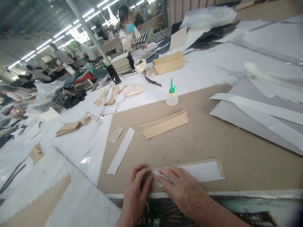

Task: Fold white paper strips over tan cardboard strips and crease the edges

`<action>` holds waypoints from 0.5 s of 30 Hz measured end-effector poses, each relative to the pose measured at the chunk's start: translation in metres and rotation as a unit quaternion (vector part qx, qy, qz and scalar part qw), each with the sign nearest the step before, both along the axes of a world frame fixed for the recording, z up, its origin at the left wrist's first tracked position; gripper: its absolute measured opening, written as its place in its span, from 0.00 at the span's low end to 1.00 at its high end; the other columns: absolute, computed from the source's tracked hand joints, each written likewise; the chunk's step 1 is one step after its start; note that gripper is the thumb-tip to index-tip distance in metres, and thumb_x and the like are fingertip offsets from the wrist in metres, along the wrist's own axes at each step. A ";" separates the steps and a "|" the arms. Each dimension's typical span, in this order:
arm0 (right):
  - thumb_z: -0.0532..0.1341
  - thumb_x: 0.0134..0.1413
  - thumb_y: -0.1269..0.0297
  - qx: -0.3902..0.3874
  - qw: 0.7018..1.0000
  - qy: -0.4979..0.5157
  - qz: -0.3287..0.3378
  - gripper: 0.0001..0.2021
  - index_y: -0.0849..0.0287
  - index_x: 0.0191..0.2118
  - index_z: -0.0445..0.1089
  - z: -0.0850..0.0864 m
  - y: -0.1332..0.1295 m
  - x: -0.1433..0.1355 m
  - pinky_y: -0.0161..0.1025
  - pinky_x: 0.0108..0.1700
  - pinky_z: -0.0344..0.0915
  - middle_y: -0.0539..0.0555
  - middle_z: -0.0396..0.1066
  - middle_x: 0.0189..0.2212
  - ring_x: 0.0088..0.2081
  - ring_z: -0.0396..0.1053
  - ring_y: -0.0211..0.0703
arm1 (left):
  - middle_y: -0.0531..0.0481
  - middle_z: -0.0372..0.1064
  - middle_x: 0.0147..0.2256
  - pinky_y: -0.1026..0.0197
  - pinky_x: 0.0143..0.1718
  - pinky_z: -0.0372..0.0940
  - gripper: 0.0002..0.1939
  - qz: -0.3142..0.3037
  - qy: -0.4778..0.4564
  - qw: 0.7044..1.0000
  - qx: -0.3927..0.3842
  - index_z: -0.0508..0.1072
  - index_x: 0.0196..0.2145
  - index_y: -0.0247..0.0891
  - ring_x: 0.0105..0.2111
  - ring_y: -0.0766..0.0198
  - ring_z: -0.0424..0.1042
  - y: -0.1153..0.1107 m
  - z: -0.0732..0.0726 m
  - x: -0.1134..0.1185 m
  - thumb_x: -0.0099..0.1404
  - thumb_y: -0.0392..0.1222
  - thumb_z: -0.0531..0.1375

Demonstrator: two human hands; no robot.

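Note:
A white paper-like strip lies lengthwise on a slightly larger tan strip near the table's front edge. My right hand rests on the left part of the white strip, fingers stretched out and pressing it down. At the left end of the tan strip, my left hand is curled, thumb and forefinger closed about its edge. The exact contact of those fingertips is partly hidden. Farther back lies a stack of folded tan strips. Another white strip lies to the left, beside a small written label.
A bottle with a green nozzle stands behind the stack on the brown board. Grey sheets with loose white strips lie at right. A phone leans on a pole. Across the table a masked person holds a striped piece.

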State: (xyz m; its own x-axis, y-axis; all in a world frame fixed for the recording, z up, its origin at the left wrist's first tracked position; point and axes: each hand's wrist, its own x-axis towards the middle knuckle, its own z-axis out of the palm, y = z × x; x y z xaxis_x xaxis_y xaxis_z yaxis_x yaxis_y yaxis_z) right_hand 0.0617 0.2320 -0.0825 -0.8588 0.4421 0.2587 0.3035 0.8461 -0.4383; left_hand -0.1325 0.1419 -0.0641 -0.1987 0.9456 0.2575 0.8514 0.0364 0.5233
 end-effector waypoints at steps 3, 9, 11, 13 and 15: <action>0.61 0.64 0.72 -0.004 1.000 -0.003 0.000 0.22 0.59 0.62 0.64 0.002 0.001 0.000 0.54 0.59 0.62 0.58 0.66 0.58 0.54 0.63 0.55 | 0.45 0.69 0.48 0.61 0.49 0.71 0.07 0.001 -0.003 1.000 0.016 0.75 0.43 0.42 0.48 0.61 0.73 -0.005 -0.004 0.003 0.70 0.36 0.58; 0.61 0.63 0.73 -0.010 1.000 0.000 0.002 0.22 0.60 0.62 0.64 0.003 0.000 0.001 0.54 0.59 0.63 0.59 0.66 0.58 0.54 0.63 0.55 | 0.46 0.69 0.47 0.64 0.48 0.71 0.10 -0.011 0.040 0.999 0.034 0.75 0.47 0.42 0.45 0.63 0.73 -0.007 -0.009 0.009 0.71 0.35 0.58; 0.60 0.63 0.73 -0.013 1.000 0.002 0.000 0.23 0.60 0.62 0.64 0.002 -0.001 0.001 0.54 0.59 0.62 0.59 0.66 0.58 0.55 0.63 0.55 | 0.45 0.69 0.48 0.64 0.47 0.71 0.11 -0.018 0.051 0.998 0.038 0.74 0.48 0.42 0.44 0.64 0.73 -0.007 -0.010 0.009 0.71 0.34 0.57; 0.60 0.64 0.73 -0.015 1.000 0.004 -0.001 0.22 0.59 0.62 0.64 0.001 -0.001 0.001 0.54 0.59 0.62 0.58 0.66 0.58 0.55 0.63 0.55 | 0.45 0.68 0.48 0.64 0.48 0.71 0.11 -0.022 0.064 0.997 0.043 0.74 0.49 0.41 0.44 0.64 0.72 -0.007 -0.011 0.010 0.71 0.33 0.57; 0.59 0.64 0.72 -0.017 1.000 0.003 0.001 0.21 0.59 0.62 0.64 0.000 -0.001 0.001 0.54 0.60 0.62 0.58 0.66 0.58 0.55 0.63 0.55 | 0.44 0.69 0.48 0.64 0.47 0.71 0.12 -0.028 0.084 0.995 0.044 0.73 0.50 0.40 0.44 0.63 0.72 -0.007 -0.012 0.012 0.71 0.33 0.56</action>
